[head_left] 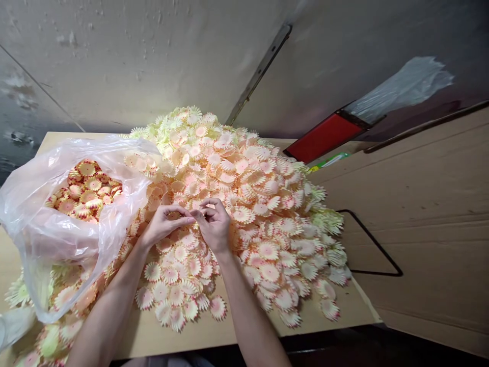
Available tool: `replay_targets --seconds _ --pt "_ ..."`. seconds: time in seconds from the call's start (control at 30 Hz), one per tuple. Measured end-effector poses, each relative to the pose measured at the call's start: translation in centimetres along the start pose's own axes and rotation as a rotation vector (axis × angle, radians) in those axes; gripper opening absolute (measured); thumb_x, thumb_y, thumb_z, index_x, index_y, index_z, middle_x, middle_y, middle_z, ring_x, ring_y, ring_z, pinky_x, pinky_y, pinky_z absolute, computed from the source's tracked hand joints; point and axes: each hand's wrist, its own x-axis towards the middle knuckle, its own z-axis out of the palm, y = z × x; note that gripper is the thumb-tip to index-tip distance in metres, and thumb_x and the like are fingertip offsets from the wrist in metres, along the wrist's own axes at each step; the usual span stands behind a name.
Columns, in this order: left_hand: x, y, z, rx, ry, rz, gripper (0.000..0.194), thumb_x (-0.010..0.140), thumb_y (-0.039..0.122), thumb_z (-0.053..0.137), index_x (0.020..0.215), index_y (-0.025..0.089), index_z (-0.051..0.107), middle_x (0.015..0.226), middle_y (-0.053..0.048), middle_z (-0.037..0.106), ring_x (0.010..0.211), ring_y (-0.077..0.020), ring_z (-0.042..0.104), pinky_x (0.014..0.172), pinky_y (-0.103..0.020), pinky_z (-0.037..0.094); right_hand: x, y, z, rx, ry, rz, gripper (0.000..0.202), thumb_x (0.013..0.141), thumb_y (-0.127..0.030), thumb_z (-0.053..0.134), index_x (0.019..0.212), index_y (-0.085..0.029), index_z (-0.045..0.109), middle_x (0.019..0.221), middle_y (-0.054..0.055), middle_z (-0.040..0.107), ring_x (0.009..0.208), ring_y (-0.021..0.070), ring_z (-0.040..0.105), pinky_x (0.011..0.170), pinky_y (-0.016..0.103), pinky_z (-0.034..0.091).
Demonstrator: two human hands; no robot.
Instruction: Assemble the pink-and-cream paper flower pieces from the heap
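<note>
Over a large heap of pale cream and pink artificial flower pieces (263, 204), my two hands meet fingertip to fingertip. My left hand (164, 223) is pinched, thumb and forefinger drawn together. My right hand (214, 225) has its thumb and forefinger pressed together beside the left fingertips, the other fingers curled. Whatever lies between the fingers is too small or hidden to name. To the left stands a thin, clear plastic bag (64, 244) with its mouth open. Inside it sit darker yellow-and-red flower pieces (91, 191).
The pile spreads over a light wooden table (214, 336), with loose pieces near its front edge. A cardboard sheet (428, 229) and a bent black metal rod (376, 242) are at the right. Behind are a grey wall (153, 61), a red object (324, 137) and crumpled plastic (408, 84).
</note>
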Motion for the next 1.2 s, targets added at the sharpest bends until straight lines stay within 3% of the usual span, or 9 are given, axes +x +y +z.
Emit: replay_targets --seconds 0.3,0.57,0.8,0.87,1.03,1.2 --pt "-0.5 0.5 0.7 -0.186 -0.039 -0.098 0.037 0.076 0.049 0.076 0.081 0.016 0.059 0.078 0.000 0.058 0.069 -0.0123 0.053 0.066 -0.024 0.043 0.3 -1.3 -0.2 0.072 -0.058 0.095 0.050 0.060 -0.046 0.090 0.089 -0.020 0.058 0.055 -0.008 0.054 0.049 0.0084 0.049 0.051 0.020 0.043" --pt "-0.7 0.1 1.2 -0.354 -0.037 -0.100 0.030 0.086 0.043 0.069 0.086 0.017 0.054 0.073 0.003 0.053 0.061 -0.0085 0.051 0.061 -0.021 0.042 0.4 -1.9 -0.4 0.124 -0.146 0.163 0.047 0.057 -0.039 0.092 0.087 -0.021 0.060 0.056 -0.007 0.058 0.049 0.0094 0.054 0.052 0.022 0.048" --pt "-0.2 -0.1 1.1 -0.582 0.120 -0.069 0.031 0.085 0.043 0.071 0.088 0.022 0.049 0.058 0.008 0.046 0.048 -0.0081 0.046 0.049 -0.020 0.039 -0.1 -2.0 -1.3 0.306 -0.423 0.246 0.043 0.060 -0.036 0.091 0.090 -0.020 0.065 0.051 -0.007 0.059 0.042 0.0084 0.049 0.045 0.021 0.043" --pt "0.0 -0.2 1.0 -0.535 0.160 -0.051 0.032 0.082 0.042 0.074 0.089 0.020 0.052 0.059 0.007 0.048 0.047 -0.0072 0.046 0.048 -0.020 0.039 0.0 -1.6 -1.3 0.352 -0.408 0.252 0.043 0.062 -0.038 0.090 0.094 -0.020 0.067 0.058 -0.003 0.065 0.047 0.0102 0.055 0.048 0.022 0.046" --pt "0.1 -0.5 0.7 -0.426 0.217 -0.037 0.035 0.079 0.039 0.078 0.101 0.019 0.062 0.085 0.001 0.060 0.055 -0.0050 0.049 0.051 -0.019 0.041 0.6 -0.9 -1.1 0.389 -0.188 0.220 0.037 0.067 -0.039 0.088 0.094 -0.022 0.068 0.072 -0.001 0.071 0.062 0.0118 0.065 0.064 0.024 0.055" --pt "0.0 -0.3 0.5 -0.348 0.192 -0.039 0.035 0.079 0.045 0.076 0.099 0.018 0.066 0.080 0.000 0.061 0.057 -0.0078 0.050 0.055 -0.022 0.044 0.6 -1.3 -1.0 0.270 -0.144 0.205 0.044 0.069 -0.039 0.086 0.105 -0.021 0.065 0.066 -0.005 0.062 0.057 0.0090 0.057 0.059 0.021 0.049"
